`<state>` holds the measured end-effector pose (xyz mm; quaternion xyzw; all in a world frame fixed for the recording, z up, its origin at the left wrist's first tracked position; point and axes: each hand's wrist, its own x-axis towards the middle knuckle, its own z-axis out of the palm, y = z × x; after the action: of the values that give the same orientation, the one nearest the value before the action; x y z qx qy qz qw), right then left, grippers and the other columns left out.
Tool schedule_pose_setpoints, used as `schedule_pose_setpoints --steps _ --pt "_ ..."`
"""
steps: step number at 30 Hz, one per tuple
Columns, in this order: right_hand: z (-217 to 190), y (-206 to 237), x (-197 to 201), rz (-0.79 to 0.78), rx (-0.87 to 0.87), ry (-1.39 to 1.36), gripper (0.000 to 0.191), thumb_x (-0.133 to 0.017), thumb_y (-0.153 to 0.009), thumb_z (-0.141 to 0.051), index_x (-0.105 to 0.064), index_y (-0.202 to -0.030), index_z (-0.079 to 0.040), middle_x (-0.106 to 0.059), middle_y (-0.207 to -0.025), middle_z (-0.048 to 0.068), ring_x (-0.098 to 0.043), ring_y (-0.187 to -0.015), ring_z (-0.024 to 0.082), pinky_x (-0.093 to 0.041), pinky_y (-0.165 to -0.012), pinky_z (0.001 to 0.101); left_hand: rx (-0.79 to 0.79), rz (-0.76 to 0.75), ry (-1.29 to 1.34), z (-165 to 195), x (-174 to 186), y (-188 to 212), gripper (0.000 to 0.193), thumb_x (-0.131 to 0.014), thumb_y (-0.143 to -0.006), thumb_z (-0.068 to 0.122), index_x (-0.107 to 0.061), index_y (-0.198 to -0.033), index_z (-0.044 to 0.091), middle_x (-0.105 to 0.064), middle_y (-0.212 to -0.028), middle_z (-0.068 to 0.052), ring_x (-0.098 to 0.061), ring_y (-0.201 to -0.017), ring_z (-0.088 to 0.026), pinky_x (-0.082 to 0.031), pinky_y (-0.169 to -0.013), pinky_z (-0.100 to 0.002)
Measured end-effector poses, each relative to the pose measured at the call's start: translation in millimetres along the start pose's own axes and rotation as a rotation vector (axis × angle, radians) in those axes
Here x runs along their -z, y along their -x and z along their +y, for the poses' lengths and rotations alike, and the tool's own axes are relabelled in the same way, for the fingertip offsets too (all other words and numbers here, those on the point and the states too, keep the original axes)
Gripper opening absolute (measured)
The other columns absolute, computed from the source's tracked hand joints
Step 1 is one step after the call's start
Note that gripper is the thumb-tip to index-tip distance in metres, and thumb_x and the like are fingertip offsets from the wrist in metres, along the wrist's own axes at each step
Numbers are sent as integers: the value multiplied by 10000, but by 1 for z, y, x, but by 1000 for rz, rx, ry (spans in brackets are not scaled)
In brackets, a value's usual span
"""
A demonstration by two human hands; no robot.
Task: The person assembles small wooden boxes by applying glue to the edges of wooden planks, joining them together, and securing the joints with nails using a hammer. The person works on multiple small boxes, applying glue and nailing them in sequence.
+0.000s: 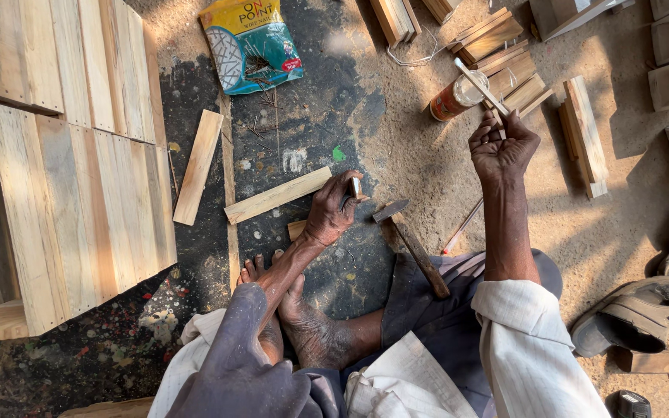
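I sit on the ground with my bare feet tucked in front of me. My left hand rests on the dark floor, its fingers closed around a small object with a grey end; a small wood block peeks out beside it. My right hand is raised farther out and pinches a thin wooden stick. The stick's far end reaches over an open jar with an orange label. A hammer lies between my hands, its handle pointing toward my lap.
Large pale wooden crates fill the left side. Two loose slats lie on the floor, below a yellow and teal bag of nails. Stacked wood pieces sit at the top right, and a sandal lies at the right.
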<state>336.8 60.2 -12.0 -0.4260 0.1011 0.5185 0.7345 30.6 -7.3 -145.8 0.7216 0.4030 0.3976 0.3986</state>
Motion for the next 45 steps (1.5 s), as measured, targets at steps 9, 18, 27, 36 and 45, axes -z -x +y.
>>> schedule_pose_setpoints --steps 9,18,27,36,45 --pt "1 -1 -9 -73 1 -4 226 -664 -966 -177 -643 -1063 26 -703 -908 165 -681 -718 191 -574 -653 291 4 -3 38 -3 -2 3 398 -586 -1083 331 -499 -1424 144 -625 -1274 -178 -709 -1109 -359 -652 -942 -445" --pt "3 -12 -1 -71 -5 23 279 -684 -978 -202 -638 -1094 47 -709 -931 181 -682 -727 184 -578 -658 277 -21 13 22 -3 -1 3 397 -587 -1085 338 -503 -1418 140 -639 -1258 -168 -707 -1118 -363 -640 -946 -448" --pt "-1 -28 19 -126 11 40 340 -715 -981 -277 -665 -1190 -14 -698 -936 129 -671 -757 157 -563 -679 269 -13 14 9 1 0 2 371 -624 -1062 239 -510 -1397 129 -638 -1279 -161 -701 -1125 -368 -640 -946 -443" --pt "2 -26 24 -30 17 103 499 -748 -952 -376 -685 -1067 105 -678 -868 134 -642 -706 162 -559 -655 271 -37 24 -4 2 0 2 379 -591 -1090 291 -503 -1420 128 -637 -1277 -159 -694 -1146 -370 -629 -971 -448" --pt "2 -11 20 -43 45 89 396 -705 -954 -328 -666 -1193 -15 -715 -878 138 -679 -724 159 -559 -648 273 -4 6 10 -2 -1 5 430 -618 -1069 301 -488 -1450 151 -640 -1270 -160 -702 -1120 -360 -636 -953 -450"
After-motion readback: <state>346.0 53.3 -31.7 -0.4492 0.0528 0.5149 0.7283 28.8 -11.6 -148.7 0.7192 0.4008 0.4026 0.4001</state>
